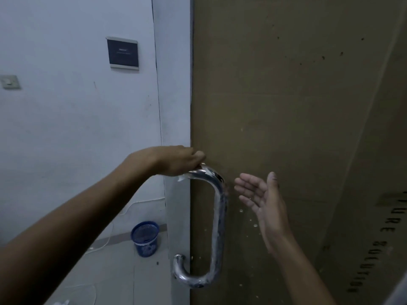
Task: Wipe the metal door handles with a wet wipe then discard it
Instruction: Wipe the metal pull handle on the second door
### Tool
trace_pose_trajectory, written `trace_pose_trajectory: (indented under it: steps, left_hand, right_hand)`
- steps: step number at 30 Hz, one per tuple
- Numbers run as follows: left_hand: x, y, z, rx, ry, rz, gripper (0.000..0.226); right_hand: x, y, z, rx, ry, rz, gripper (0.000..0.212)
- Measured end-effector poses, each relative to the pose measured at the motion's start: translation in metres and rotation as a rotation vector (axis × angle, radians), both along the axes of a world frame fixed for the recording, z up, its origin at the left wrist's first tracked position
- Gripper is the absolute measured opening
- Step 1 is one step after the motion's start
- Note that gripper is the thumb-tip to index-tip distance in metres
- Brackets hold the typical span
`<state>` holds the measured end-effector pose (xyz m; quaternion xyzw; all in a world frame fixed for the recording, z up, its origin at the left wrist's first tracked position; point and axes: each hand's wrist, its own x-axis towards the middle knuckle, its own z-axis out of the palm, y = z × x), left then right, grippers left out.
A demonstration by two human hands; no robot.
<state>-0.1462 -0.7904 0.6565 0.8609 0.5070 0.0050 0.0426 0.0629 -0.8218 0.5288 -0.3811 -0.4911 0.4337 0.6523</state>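
The left arm (66, 227) reaches in from the lower left, nearest the camera. Ahead stands a brown cardboard-covered door (297, 128) beside a pale wall (66, 117). A curved metal handle (218, 221) sits at the door's edge. The left hand (176, 160) curls over the handle's top bend, pressing a wipe (202, 170) against the metal. The right hand (262, 199) hovers just right of the handle, fingers spread, holding nothing. A blue bin (145, 237) stands on the floor by the wall. A dark panel (123, 52) and a switch (9, 82) are fixed on the wall.
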Motion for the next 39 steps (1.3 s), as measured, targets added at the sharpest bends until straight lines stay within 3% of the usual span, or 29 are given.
trace_pose_trajectory:
  steps: [5, 8, 13, 19, 23, 25, 31, 39]
  left_hand:
    - [-0.031, -0.013, -0.067, 0.404, -0.548, -0.209, 0.041]
    - [-0.029, -0.012, -0.103, 0.647, -0.578, -0.221, 0.041]
    - [0.004, -0.012, -0.123, 0.866, -0.482, -0.072, 0.044]
    - [0.044, -0.019, -0.09, 0.95, -0.074, -0.065, 0.029]
    - [0.064, -0.029, -0.098, 0.931, 0.244, -0.119, 0.041]
    - [0.062, -0.029, -0.106, 0.934, 0.275, -0.141, 0.044]
    - [0.037, -0.015, -0.14, 1.004, 0.104, -0.122, 0.049]
    - [0.046, -0.009, -0.155, 1.087, -0.414, 0.116, 0.053]
  right_hand:
    - [-0.008, -0.002, -0.002, 0.035, -0.04, -0.005, 0.066]
    - [-0.015, -0.002, -0.003, 0.061, -0.065, 0.007, 0.061]
    - [-0.022, -0.001, -0.004, 0.09, -0.066, 0.002, 0.058]
    - [-0.023, 0.004, -0.002, 0.069, 0.01, -0.025, 0.06]
    - [-0.021, 0.004, -0.002, 0.063, 0.039, -0.042, 0.062]
    - [-0.017, 0.005, -0.003, 0.063, 0.039, -0.048, 0.063]
    - [-0.011, 0.003, -0.004, 0.073, 0.028, -0.067, 0.062]
    - [-0.012, -0.001, 0.003, 0.097, -0.008, -0.063, 0.061]
